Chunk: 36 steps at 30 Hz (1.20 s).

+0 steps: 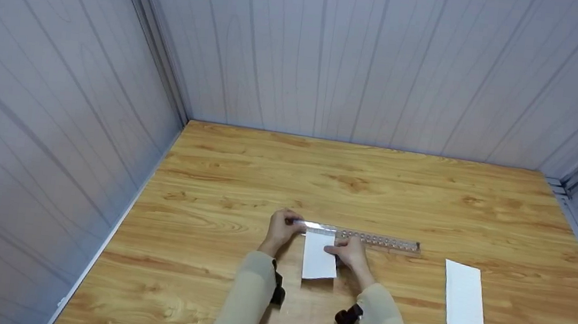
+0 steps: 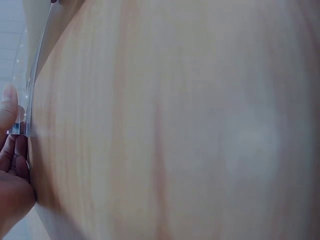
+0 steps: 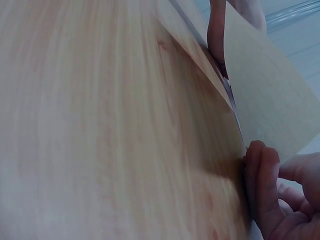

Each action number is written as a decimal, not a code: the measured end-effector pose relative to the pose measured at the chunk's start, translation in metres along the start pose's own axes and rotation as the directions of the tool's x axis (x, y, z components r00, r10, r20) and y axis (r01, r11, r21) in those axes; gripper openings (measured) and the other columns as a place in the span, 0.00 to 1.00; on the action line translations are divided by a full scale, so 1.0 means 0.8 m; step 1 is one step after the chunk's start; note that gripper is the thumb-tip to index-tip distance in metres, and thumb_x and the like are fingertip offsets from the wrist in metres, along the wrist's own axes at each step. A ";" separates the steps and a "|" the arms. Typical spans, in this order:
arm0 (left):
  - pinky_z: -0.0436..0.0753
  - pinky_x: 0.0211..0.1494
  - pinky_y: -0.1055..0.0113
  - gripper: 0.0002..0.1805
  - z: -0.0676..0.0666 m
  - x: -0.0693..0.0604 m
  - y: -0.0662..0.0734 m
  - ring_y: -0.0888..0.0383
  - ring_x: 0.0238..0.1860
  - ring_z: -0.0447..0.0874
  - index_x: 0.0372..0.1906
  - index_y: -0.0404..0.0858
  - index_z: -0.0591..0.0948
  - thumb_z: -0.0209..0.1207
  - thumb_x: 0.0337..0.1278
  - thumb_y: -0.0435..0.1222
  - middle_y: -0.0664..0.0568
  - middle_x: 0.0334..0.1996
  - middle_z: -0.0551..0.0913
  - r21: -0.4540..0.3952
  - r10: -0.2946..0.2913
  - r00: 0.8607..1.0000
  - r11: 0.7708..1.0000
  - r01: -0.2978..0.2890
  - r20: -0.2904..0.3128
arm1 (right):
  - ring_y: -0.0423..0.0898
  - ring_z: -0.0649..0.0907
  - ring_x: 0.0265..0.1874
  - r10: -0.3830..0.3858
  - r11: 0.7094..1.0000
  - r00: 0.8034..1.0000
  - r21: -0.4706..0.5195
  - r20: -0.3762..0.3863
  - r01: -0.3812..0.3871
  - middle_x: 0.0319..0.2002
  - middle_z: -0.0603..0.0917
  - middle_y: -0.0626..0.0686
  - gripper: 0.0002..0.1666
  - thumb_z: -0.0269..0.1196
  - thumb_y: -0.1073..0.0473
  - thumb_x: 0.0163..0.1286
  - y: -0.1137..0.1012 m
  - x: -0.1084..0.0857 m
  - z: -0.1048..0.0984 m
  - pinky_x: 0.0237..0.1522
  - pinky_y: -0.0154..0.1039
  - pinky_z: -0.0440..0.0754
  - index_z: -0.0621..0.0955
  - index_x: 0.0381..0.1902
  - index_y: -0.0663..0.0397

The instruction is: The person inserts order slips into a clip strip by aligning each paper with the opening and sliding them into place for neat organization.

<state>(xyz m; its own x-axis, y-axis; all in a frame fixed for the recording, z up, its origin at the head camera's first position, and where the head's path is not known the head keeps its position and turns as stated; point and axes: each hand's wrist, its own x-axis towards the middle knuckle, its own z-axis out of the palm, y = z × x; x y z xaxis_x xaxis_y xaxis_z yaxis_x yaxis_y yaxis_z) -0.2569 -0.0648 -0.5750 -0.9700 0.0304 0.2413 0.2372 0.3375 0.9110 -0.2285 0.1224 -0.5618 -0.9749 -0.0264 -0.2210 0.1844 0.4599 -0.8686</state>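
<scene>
Walls (image 1: 332,54): three I count, left, top and right.
Table (image 1: 212,175): one, lower frame.
Papers: two; held paper (image 1: 318,261) lower centre, top end at the ruler (image 1: 385,241); other paper (image 1: 466,298) lower right.
Ruler: one, partly behind the right hand (image 1: 353,254).
Hands: two; left hand (image 1: 281,230) pinches the ruler's left end, right hand pinches the held paper's right edge.
Wrist cameras (image 1: 278,292): two.

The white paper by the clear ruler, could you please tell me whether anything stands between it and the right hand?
Nothing visible does: the right hand holds this white paper directly, at its right edge.
</scene>
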 end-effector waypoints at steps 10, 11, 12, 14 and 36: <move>0.75 0.33 0.65 0.08 0.001 0.000 -0.001 0.46 0.30 0.75 0.28 0.24 0.81 0.65 0.36 0.23 0.37 0.26 0.78 -0.039 -0.005 1.000 0.999 0.005 -0.002 | 0.38 0.67 0.10 0.002 1.000 1.000 -0.007 -0.010 -0.002 0.08 0.69 0.44 0.13 0.67 0.66 0.47 -0.001 0.002 0.007 0.13 0.29 0.64 0.76 0.10 0.61; 0.75 0.33 0.64 0.08 0.001 0.000 -0.001 0.46 0.30 0.75 0.28 0.24 0.81 0.65 0.37 0.23 0.37 0.26 0.78 -0.039 -0.004 1.000 0.999 0.003 -0.003 | 0.38 0.67 0.10 0.000 1.000 1.000 -0.006 -0.011 0.000 0.08 0.69 0.44 0.12 0.67 0.67 0.46 -0.001 0.002 0.007 0.13 0.29 0.64 0.76 0.10 0.61; 0.75 0.33 0.64 0.08 0.001 0.000 -0.001 0.46 0.30 0.75 0.28 0.24 0.81 0.65 0.37 0.23 0.37 0.26 0.78 -0.037 0.000 1.000 0.999 0.000 -0.002 | 0.38 0.67 0.10 -0.009 1.000 1.000 -0.009 -0.015 0.008 0.08 0.69 0.44 0.12 0.67 0.67 0.46 -0.001 0.002 0.007 0.13 0.29 0.64 0.76 0.10 0.61; 0.74 0.33 0.66 0.07 0.000 0.000 0.000 0.46 0.31 0.75 0.28 0.24 0.81 0.65 0.37 0.23 0.37 0.26 0.78 -0.035 -0.009 1.000 0.999 0.009 -0.001 | 0.38 0.66 0.11 -0.028 1.000 0.999 -0.014 -0.021 0.028 0.08 0.68 0.43 0.12 0.68 0.67 0.45 -0.001 0.002 0.007 0.14 0.29 0.63 0.76 0.10 0.61; 0.74 0.32 0.68 0.07 0.000 0.001 -0.002 0.48 0.30 0.75 0.27 0.25 0.82 0.66 0.36 0.24 0.38 0.26 0.78 -0.022 0.004 1.000 1.000 -0.004 0.006 | 0.38 0.63 0.09 -0.037 0.999 0.999 -0.027 0.000 0.037 0.06 0.65 0.42 0.14 0.68 0.66 0.45 -0.007 0.006 0.017 0.13 0.30 0.59 0.74 0.09 0.58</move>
<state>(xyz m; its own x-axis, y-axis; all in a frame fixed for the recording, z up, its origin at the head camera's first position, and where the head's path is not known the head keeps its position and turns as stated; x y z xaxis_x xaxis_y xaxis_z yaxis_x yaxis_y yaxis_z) -0.2581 -0.0654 -0.5766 -0.9693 0.0372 0.2432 0.2422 0.3168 0.9171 -0.2322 0.1075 -0.5644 -0.9811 -0.0431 -0.1884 0.1447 0.4826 -0.8638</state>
